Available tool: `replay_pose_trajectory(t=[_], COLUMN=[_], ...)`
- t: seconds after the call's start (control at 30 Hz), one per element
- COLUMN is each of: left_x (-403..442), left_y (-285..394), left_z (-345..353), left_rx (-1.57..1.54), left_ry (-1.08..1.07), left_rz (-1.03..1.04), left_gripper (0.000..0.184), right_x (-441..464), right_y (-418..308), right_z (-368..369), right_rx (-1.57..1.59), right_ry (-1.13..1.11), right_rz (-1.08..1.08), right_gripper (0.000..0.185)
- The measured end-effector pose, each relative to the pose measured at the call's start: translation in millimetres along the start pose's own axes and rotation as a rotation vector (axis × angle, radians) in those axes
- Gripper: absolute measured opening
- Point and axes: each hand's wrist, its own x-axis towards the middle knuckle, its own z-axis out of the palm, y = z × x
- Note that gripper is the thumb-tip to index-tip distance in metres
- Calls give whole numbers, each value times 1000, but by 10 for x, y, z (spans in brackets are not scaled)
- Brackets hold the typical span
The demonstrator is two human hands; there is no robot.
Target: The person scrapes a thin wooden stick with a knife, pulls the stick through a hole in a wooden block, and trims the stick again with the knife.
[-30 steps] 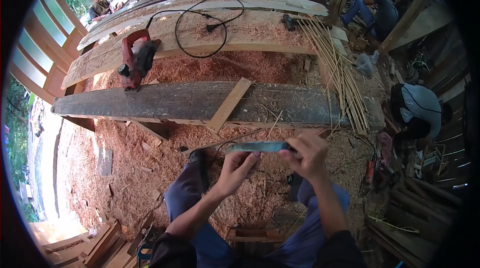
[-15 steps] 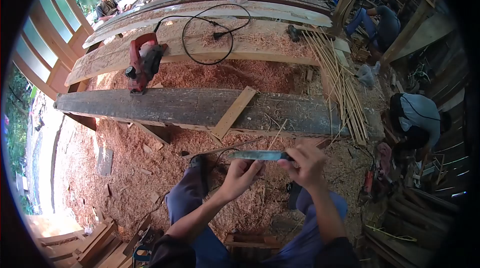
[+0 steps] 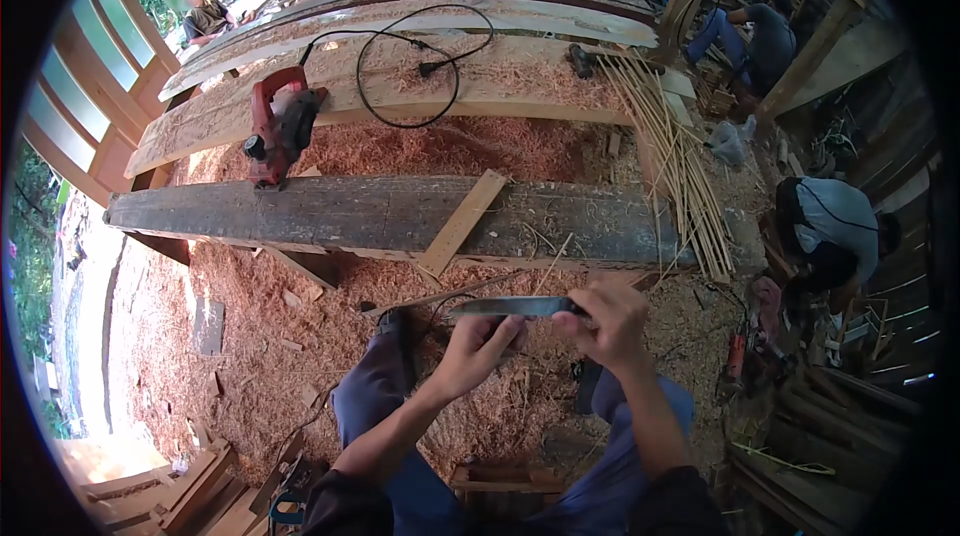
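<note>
My right hand [image 3: 610, 321] is wrapped round the dark handle of a knife [image 3: 505, 307], whose broad blade points left, nearly level. Close under the blade, my left hand [image 3: 480, 348] is closed, its thumb lying along the lower edge of the steel. A thin bamboo strip [image 3: 556, 262] slants up and right from behind the blade, and its lower end appears to run into my left fingers, though the knife hides part of it. Both hands are above my knees, in front of a dark thick plank [image 3: 350, 206].
A red power planer [image 3: 280, 131] rests on the planks, its black cord [image 3: 457, 86] looped beside it. A short board [image 3: 462, 224] lies across the dark plank. Thin bamboo strips [image 3: 690, 176] are piled at right. Wood shavings [image 3: 270, 336] cover the ground. Several people sit or crouch around.
The knife has slid slightly left, and my left thumb has shifted along the blade's lower edge. The whole view has moved a little, with the planks and planer appearing slightly further left.
</note>
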Motion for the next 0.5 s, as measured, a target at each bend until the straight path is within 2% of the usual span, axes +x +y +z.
replay_pose_trajectory(t=[0.03,0.1,0.17,0.2,0.3,0.37,0.43,0.5], left_x=[13,24,12,6,-36,-57,-3,31], left_y=[71,81,76,80,67,37,-5,-5], left_z=[54,31,38,52,107,91,30,45], left_rx=[-44,-73,-108,-130,-139,-132,-224,-182], left_ry=[65,51,29,15,28,44,-28,-34], left_rz=[41,86,126,111,70,27,2,45], left_gripper=[24,23,23,23,23,23,23,24], right_x=[-1,36,76,69,20,-61,-32,-2], right_y=[69,176,247,224,40,-74,3,64], right_z=[-12,-63,-140,-136,8,73,30,-10], right_rx=[-16,-34,-123,-129,16,14,16,-11], right_ry=[13,30,189,190,146,-28,-5,12], right_rz=[36,79,131,129,57,26,39,31], right_gripper=[46,48,44,44,53,51,50,49])
